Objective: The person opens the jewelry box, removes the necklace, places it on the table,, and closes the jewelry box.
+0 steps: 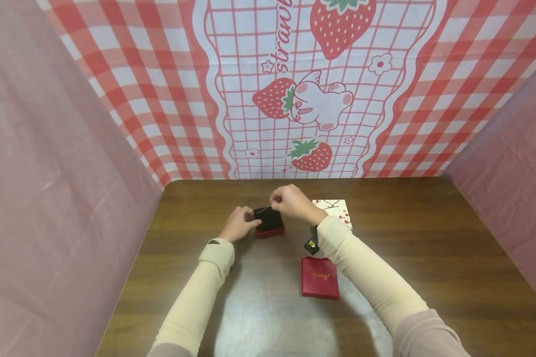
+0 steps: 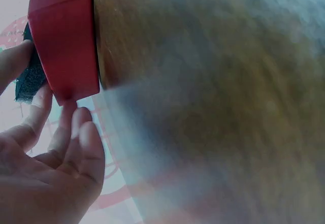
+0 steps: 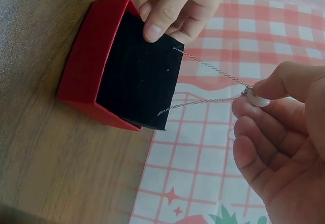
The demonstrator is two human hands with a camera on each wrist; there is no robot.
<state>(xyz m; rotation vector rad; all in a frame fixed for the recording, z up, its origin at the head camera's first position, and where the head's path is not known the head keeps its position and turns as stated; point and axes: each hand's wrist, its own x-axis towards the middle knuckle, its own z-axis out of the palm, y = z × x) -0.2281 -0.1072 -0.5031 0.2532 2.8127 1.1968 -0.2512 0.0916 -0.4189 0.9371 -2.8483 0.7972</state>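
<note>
A small red jewelry box [image 3: 87,56] sits on the table, and a black foam insert [image 3: 137,76] stands tilted up out of it. My left hand [image 1: 239,224] pinches the insert's edge with the thumb on its face; in the left wrist view other fingers touch the box's end. My right hand [image 1: 294,202] pinches a silver necklace [image 3: 203,101] between thumb and fingertips, near its pale curved pendant [image 3: 260,101]. Both strands of chain run taut from those fingertips to the far edge of the insert.
A red box lid [image 1: 320,278] with gold lettering lies nearer to me, right of centre. Behind my right wrist is a white paper bag [image 1: 339,210] with red print. A strawberry-patterned cloth [image 1: 312,99] hangs at the table's back edge, with pink cloth at both sides.
</note>
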